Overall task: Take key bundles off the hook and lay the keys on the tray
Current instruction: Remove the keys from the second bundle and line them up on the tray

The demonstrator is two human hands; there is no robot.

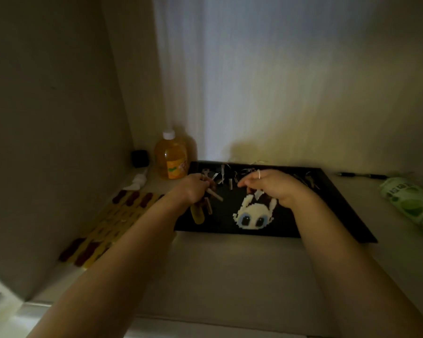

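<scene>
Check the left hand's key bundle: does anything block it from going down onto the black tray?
Nothing visible does. The left hand holds the key bundle right over the tray, whose dark surface beneath looks bare. Keys already laid lie farther back; the right hand is off to the side.

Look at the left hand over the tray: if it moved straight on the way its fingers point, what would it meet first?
Probably the loose keys lying on the tray, just beyond the left hand. Depth is unclear in this dim view.
</scene>
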